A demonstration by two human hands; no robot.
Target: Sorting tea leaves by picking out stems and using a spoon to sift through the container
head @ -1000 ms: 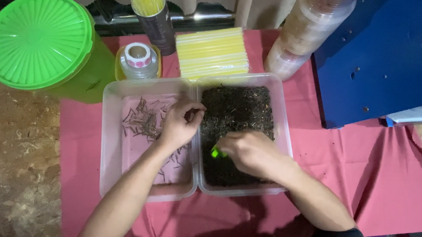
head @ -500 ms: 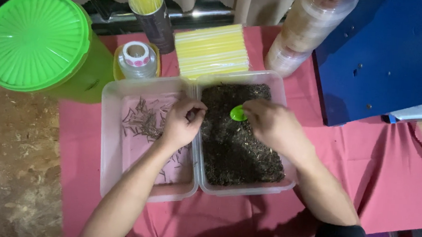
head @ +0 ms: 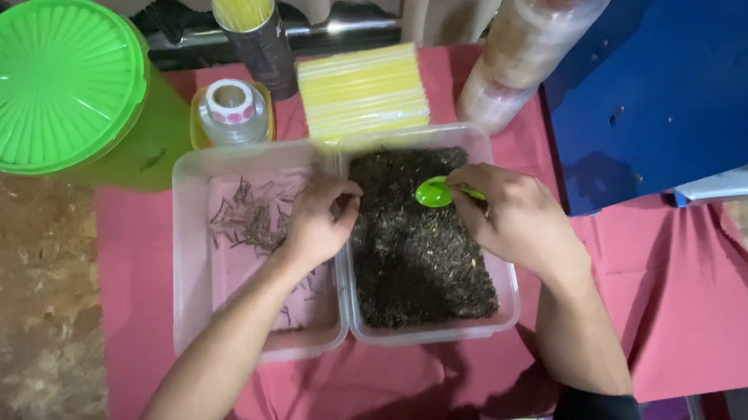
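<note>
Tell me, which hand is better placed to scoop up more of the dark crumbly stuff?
Probably the right hand. It holds the green spoon right over the dark loose material in the right clear tub. The left hand sits curled on the wall between the tubs and holds no tool.

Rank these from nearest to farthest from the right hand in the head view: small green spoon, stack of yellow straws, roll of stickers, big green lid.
From the right hand:
1. Small green spoon, held in its fingers.
2. Stack of yellow straws, behind the tubs.
3. Roll of stickers, further left.
4. Big green lid, far left corner.
</note>
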